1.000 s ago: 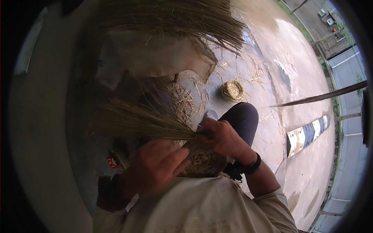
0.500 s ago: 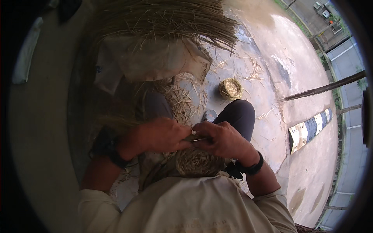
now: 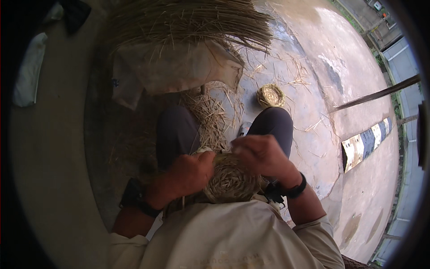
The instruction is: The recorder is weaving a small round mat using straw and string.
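Observation:
A round woven straw piece (image 3: 233, 184) with a coiled pattern lies in my lap, close against my shirt. At its left edge my left hand (image 3: 190, 172) is closed, fingers curled in; a thin straw strand shows below the fist. My right hand (image 3: 262, 154) is over the upper right of the woven piece, its fingers bent together and slightly blurred; what they pinch, if anything, cannot be made out. Beyond my right knee, a small round woven straw basket (image 3: 271, 95) sits on the ground.
A thick bundle of straw (image 3: 192, 20) lies at the far side on a pale sack (image 3: 179, 65). Loose straw (image 3: 210, 116) covers the ground between my knees. On the right are a wooden pole (image 3: 376, 93) and a black-and-white striped block (image 3: 367, 143).
My hands were together above the woven piece with straw between them. Now they are apart, the left lower and nearer me, the right slightly higher. More of the woven piece shows.

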The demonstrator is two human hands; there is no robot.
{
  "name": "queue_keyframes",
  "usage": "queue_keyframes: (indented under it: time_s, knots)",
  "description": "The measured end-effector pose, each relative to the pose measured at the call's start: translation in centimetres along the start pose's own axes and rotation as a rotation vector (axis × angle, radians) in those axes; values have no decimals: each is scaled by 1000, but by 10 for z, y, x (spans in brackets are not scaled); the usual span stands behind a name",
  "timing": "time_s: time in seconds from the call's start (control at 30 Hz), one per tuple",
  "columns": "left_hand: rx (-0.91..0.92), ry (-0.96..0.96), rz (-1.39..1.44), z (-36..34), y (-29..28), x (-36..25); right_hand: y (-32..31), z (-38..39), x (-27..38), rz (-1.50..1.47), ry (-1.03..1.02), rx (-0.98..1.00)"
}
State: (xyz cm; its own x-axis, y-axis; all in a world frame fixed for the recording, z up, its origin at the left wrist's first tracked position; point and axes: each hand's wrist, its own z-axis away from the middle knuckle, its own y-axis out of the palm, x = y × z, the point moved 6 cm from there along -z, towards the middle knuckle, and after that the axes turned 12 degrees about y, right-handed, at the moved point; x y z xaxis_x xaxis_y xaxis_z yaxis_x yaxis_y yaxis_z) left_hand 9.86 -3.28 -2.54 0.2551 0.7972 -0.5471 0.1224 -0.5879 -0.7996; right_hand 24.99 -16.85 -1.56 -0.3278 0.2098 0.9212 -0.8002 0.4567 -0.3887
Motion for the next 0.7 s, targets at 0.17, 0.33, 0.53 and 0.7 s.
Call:
queue_keyframes:
  time_s: [0.17,0.33,0.53,0.7]
  knots:
    - [-71,31,55,-6,2,-6,-49,-11,-23,-921,383,49]
    - [31,-44,58,-11,0,-11,-8,-31,44,-666,-66,144]
    - [-17,-15,157,2,-5,6,74,44,98,17,-590,553]
    - [-85,-89,400,-3,-15,7,87,50,65,-239,-333,727]
